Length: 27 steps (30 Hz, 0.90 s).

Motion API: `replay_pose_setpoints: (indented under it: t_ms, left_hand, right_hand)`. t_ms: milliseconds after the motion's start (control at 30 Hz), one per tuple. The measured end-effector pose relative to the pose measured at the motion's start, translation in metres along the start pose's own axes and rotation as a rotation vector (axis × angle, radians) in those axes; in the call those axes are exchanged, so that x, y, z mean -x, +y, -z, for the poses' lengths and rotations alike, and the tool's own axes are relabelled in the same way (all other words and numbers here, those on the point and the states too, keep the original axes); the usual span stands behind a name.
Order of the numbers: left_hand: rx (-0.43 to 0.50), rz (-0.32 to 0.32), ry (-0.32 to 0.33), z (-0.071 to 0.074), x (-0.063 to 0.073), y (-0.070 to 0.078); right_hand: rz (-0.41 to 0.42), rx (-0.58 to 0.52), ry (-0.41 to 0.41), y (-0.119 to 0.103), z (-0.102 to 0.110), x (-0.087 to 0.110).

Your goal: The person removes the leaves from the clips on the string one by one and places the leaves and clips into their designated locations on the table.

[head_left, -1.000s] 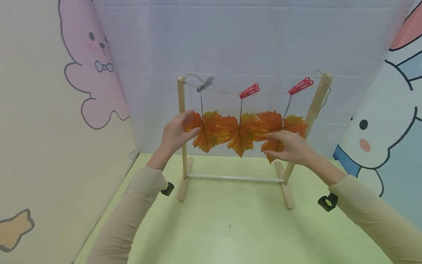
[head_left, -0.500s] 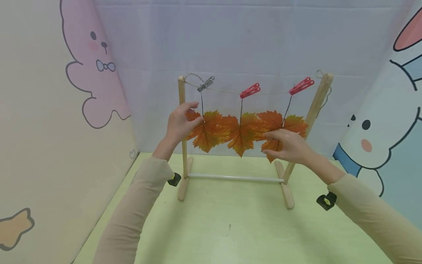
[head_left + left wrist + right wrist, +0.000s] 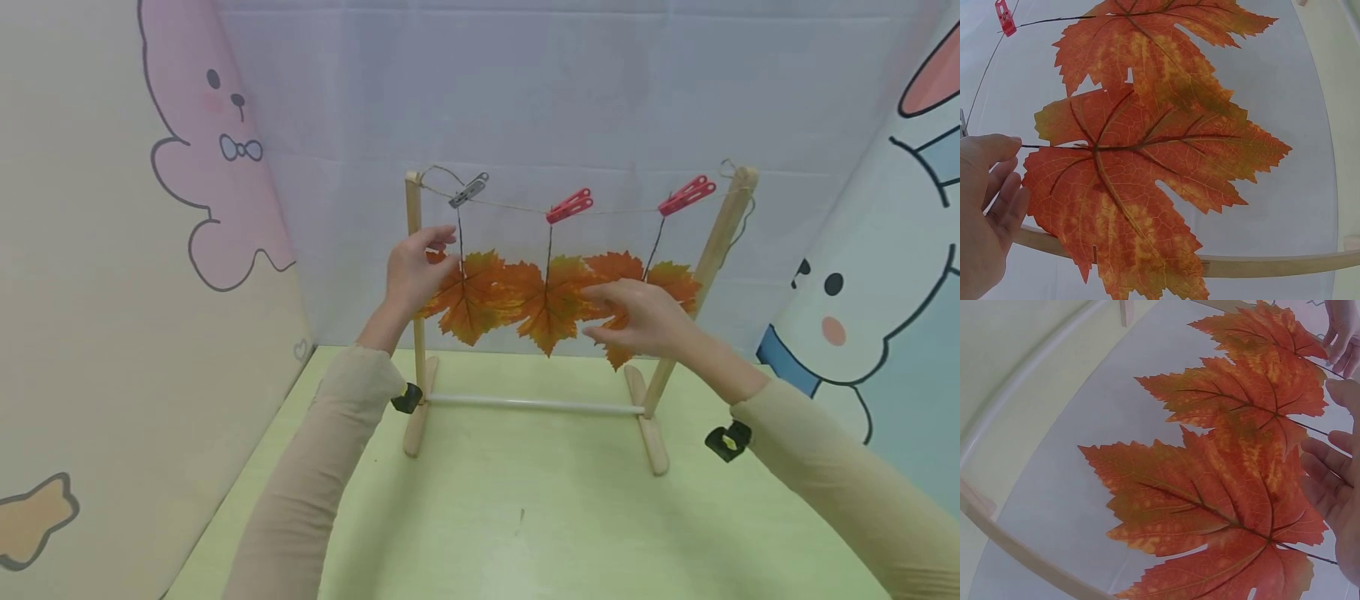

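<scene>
Three orange maple leaves hang in a row by dark stems: a left leaf [image 3: 472, 312], a middle leaf [image 3: 551, 317] and a right leaf [image 3: 678, 279]. A grey clothespin [image 3: 468, 191] and two red ones, the middle clothespin [image 3: 570, 206] and the right clothespin [image 3: 687, 197], grip the stems on a string. My left hand [image 3: 414, 271] is at the left leaf, thumb and fingers parted; in the left wrist view its thumb tip [image 3: 1013, 144] is right at the stem. My right hand [image 3: 648, 321], fingers relaxed and apart, overlaps the right leaf and reaches toward the middle one.
The string runs between a left wooden post [image 3: 413, 208] and a right wooden post [image 3: 723, 225]. A white rod [image 3: 532, 405] joins their feet on the green table [image 3: 480, 533]. A pale cloth [image 3: 525, 83] hangs behind, with cartoon-printed panels at both sides.
My left hand has moved up and right from the left leaf's edge toward its stem, fingers parting. The right hand has shifted slightly left and up. Leaves and clothespins hang nearly as before.
</scene>
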<state>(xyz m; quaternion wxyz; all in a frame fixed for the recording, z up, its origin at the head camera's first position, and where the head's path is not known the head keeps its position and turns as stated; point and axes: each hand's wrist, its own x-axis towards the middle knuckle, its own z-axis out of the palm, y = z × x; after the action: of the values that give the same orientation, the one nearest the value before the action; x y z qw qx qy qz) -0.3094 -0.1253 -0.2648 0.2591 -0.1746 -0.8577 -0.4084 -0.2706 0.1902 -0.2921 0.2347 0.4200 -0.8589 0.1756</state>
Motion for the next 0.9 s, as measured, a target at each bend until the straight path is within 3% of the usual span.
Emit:
replay_pose_setpoints:
  t_ms: [733,900]
  left_hand:
    - [-0.039,0.014,0.027,-0.007,-0.009,-0.003]
    - [-0.036,0.009,0.006,-0.005,-0.009,-0.004]
  right_hand:
    - [0.091,-0.032,0.068,-0.024,0.015,-0.054]
    - [0.091,-0.036,0.066,-0.029,0.019,-0.064]
